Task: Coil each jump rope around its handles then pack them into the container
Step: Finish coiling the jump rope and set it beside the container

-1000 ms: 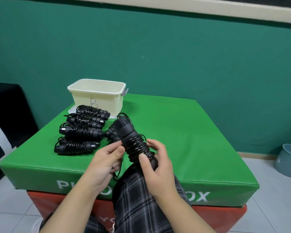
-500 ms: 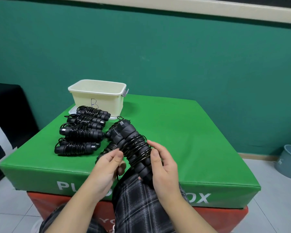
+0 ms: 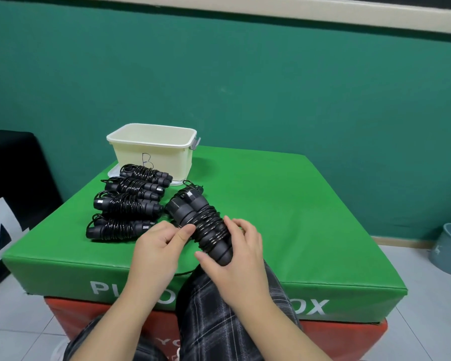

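Since a moment ago the jump rope, now fully coiled, has tilted flatter above the green box's near edge, the right hand gripping its handles, the left hand pinching the cord, ready for the container far left.

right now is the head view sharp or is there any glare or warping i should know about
In the head view the jump rope in the hands shows small glints on its black cord; the green box has a soft sheen, with no blown-out glare. The wide lens bows the pale wall stripe at the top. The container stays reasonably sharp; the corners look softer.
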A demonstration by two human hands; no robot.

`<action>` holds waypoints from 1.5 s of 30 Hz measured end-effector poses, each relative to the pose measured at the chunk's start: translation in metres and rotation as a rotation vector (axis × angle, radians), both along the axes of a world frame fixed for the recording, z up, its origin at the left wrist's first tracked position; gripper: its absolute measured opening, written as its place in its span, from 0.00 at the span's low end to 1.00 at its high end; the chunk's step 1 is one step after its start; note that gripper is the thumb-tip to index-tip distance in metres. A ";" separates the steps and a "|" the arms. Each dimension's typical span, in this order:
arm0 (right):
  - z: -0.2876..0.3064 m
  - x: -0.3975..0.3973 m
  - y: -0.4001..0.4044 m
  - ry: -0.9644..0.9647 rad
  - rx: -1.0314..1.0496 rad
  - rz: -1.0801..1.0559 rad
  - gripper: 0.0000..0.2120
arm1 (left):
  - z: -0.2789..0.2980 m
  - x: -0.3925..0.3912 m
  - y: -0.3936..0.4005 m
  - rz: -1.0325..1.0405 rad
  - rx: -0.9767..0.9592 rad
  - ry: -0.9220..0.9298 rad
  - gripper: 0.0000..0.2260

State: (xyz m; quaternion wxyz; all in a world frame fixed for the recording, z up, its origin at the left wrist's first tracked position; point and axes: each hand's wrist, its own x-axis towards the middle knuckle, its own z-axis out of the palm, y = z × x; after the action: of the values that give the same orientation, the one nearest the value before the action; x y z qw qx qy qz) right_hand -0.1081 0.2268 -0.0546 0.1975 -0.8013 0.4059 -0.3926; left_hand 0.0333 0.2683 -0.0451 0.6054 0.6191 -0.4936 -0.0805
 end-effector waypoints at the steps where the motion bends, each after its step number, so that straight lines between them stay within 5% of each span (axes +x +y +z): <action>1: 0.000 0.000 -0.001 0.006 -0.004 -0.022 0.38 | 0.001 0.001 0.000 -0.007 -0.011 -0.045 0.20; 11: 0.001 -0.005 0.002 -0.260 0.174 -0.037 0.33 | 0.007 -0.013 0.001 -0.256 -0.043 0.164 0.12; 18: 0.000 -0.006 0.003 -0.357 0.171 0.025 0.27 | 0.004 -0.014 -0.011 -0.230 -0.058 0.353 0.05; 23: -0.002 -0.010 0.001 -0.559 0.243 0.148 0.18 | -0.003 -0.010 -0.017 -0.307 0.090 0.497 0.38; 29: -0.002 -0.006 -0.002 -0.616 0.262 0.122 0.19 | 0.007 -0.010 -0.009 -0.169 0.067 0.398 0.15; 32: -0.006 -0.004 -0.003 -0.538 0.075 -0.003 0.14 | 0.013 -0.014 -0.007 -0.063 0.095 0.304 0.07; 37: -0.014 0.001 0.000 -0.167 -0.339 -0.025 0.21 | 0.015 -0.014 -0.006 0.071 0.104 0.222 0.19; 41: -0.013 0.004 -0.002 0.000 -0.284 -0.144 0.38 | 0.021 -0.011 0.000 0.083 0.056 0.092 0.10; 45: -0.010 0.000 -0.003 0.009 -0.120 -0.139 0.42 | 0.021 -0.009 0.003 -0.015 -0.016 -0.039 0.08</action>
State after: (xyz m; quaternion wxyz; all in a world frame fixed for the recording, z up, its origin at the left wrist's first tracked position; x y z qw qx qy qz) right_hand -0.1078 0.2241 -0.0646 0.1194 -0.7833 0.4371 -0.4255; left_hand 0.0247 0.2718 -0.0238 0.6001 0.6119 -0.5106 -0.0690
